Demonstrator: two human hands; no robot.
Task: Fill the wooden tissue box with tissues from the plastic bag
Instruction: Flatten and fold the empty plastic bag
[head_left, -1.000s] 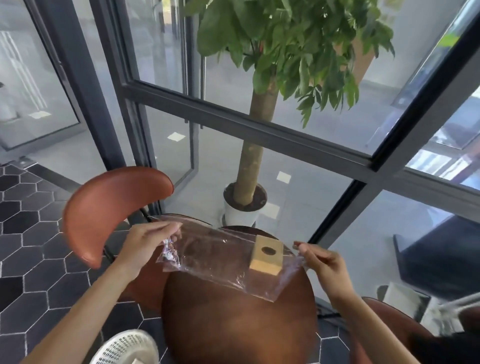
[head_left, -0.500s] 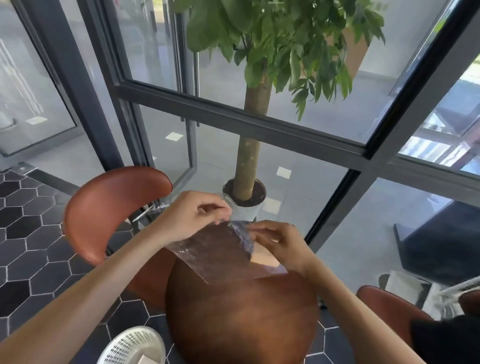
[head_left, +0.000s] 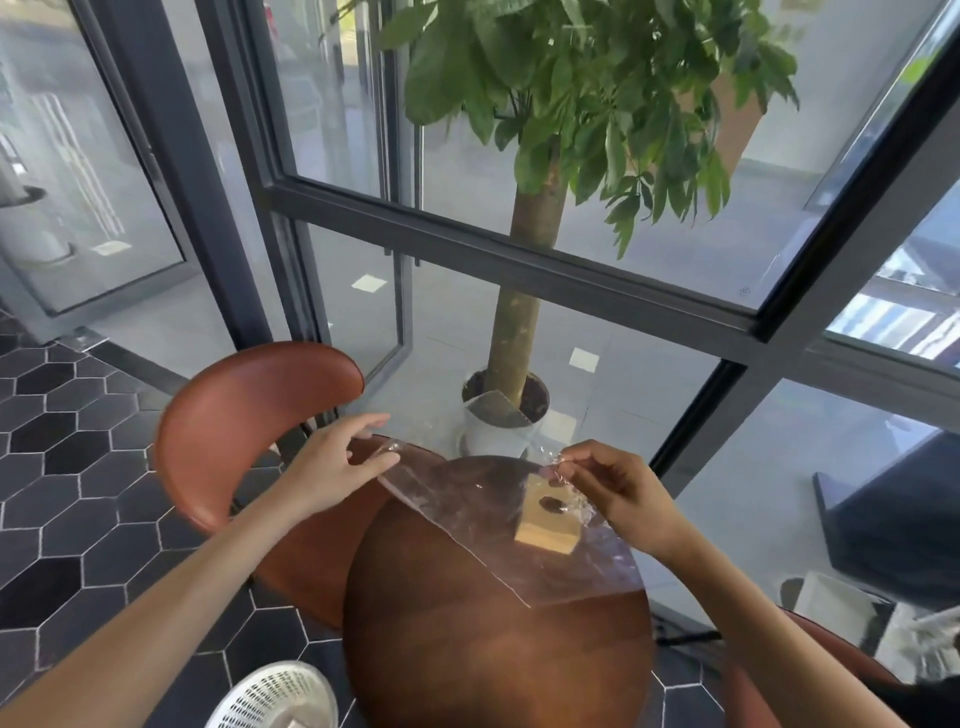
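Two hands are busy with one clear plastic bag (head_left: 483, 499), stretched above the far half of the round wooden counter (head_left: 493, 639). The left hand (head_left: 332, 467), at ten o'clock from the counter's centre, has its fingers loosely spread with the tips touching the bag's edge; the right hand (head_left: 618, 491), at one o'clock, pinches the crinkled opposite edge between thumb and fingertips. The wooden tissue box (head_left: 545, 525) sits under or behind the film, just beside the right hand; whether it is inside the bag I cannot tell. This looks like opening the bag; next the mouth must be parted to reach in. A brown chair (head_left: 249, 410) stands at nine o'clock, a potted tree (head_left: 506, 415) at twelve, glass walls beyond.
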